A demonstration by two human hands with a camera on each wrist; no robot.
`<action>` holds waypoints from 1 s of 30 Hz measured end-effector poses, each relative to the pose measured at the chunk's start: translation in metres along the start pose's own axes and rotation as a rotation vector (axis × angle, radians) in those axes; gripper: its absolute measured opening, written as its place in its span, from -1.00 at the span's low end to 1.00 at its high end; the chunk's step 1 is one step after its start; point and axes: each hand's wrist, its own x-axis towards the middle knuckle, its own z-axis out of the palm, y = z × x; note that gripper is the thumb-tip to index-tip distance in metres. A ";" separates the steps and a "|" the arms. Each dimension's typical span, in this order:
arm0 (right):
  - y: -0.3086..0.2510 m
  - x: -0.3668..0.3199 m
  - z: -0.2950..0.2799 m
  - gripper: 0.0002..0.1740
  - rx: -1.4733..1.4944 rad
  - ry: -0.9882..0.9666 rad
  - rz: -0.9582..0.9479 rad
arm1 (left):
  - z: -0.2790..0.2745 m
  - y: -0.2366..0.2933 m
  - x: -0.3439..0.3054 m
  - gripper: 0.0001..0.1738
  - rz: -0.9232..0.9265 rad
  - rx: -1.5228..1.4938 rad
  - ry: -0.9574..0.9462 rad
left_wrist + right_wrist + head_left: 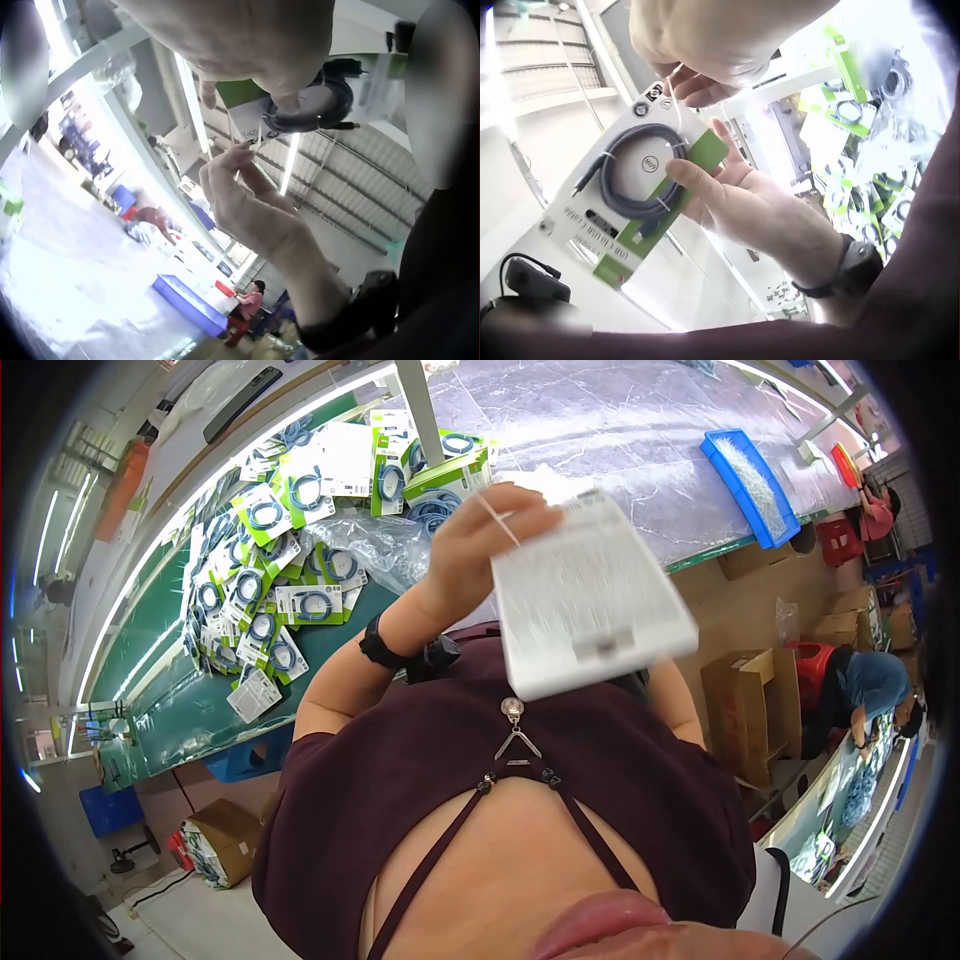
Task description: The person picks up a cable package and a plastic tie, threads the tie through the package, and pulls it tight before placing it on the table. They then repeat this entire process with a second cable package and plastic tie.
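A white and green retail card [590, 600] is held up in front of the chest, its plain side toward the head camera. On its other side is a coiled blue-grey USB cable [607, 180]. My left hand [475, 545] grips the card, thumb across the coil and fingers behind. In the left wrist view my right hand [259, 214] pinches a thin white plastic strip [673, 97] at the card's edge. The head view hides the right hand behind the card.
Many carded cables [265, 580] lie piled on the green table [150, 730] at left, beside clear plastic wrap [375, 545]. A blue tray [715, 455] of clear pieces sits at the table's right end. Cardboard boxes [735, 710] and a seated person [870, 680] are to the right.
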 end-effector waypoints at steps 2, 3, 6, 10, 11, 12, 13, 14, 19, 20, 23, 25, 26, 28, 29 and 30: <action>-0.004 0.008 0.006 -0.84 0.100 0.048 -0.204 | 0.001 -0.004 -0.001 -0.69 -0.146 -0.072 0.016; -0.009 0.011 0.016 -0.83 0.209 0.102 -0.416 | 0.005 -0.011 -0.002 -0.73 -0.374 -0.243 0.064; -0.021 0.005 0.034 -0.88 -0.363 0.175 -0.594 | 0.016 -0.029 -0.004 -0.80 -0.821 -0.600 0.167; -0.027 0.005 0.047 -0.87 -0.928 0.264 -0.745 | 0.025 -0.035 -0.002 -0.79 -0.825 -1.074 0.244; -0.028 0.006 0.049 -0.84 -1.064 0.292 -0.775 | 0.024 -0.034 0.000 -0.77 -0.851 -1.117 0.241; -0.029 0.006 0.051 -0.84 -1.070 0.291 -0.773 | 0.024 -0.033 0.002 -0.75 -0.877 -1.160 0.237; -0.031 0.008 0.052 -0.84 -1.084 0.246 -0.804 | 0.023 -0.033 0.003 -0.73 -0.903 -1.203 0.234; -0.032 0.009 0.053 -0.83 -1.098 0.200 -0.835 | 0.024 -0.033 0.002 -0.73 -0.902 -1.207 0.240; -0.031 0.016 0.045 -0.84 -1.246 -0.010 -0.983 | 0.020 -0.040 0.001 -0.72 -0.961 -1.411 0.337; -0.030 0.016 0.046 -0.84 -1.249 -0.019 -0.982 | 0.019 -0.039 0.001 -0.72 -0.943 -1.407 0.338; -0.025 0.016 0.052 -0.84 -1.085 0.243 -0.840 | 0.018 -0.040 -0.001 -0.74 -0.885 -1.322 0.327; -0.034 0.020 0.063 -0.83 -1.274 0.234 -0.891 | 0.019 -0.041 -0.002 -0.75 -0.807 -1.157 0.288; -0.040 0.022 0.070 -0.83 -1.465 0.226 -0.938 | 0.018 -0.042 -0.002 -0.75 -0.806 -1.159 0.290; -0.043 0.025 0.073 -0.83 -1.660 0.213 -0.980 | 0.018 -0.043 -0.002 -0.76 -0.793 -1.110 0.324; -0.042 0.027 0.073 -0.83 -1.716 0.222 -0.979 | 0.018 -0.043 -0.001 -0.76 -0.785 -1.085 0.341; -0.042 0.028 0.073 -0.83 -1.772 0.232 -0.977 | 0.018 -0.043 -0.001 -0.76 -0.782 -1.086 0.343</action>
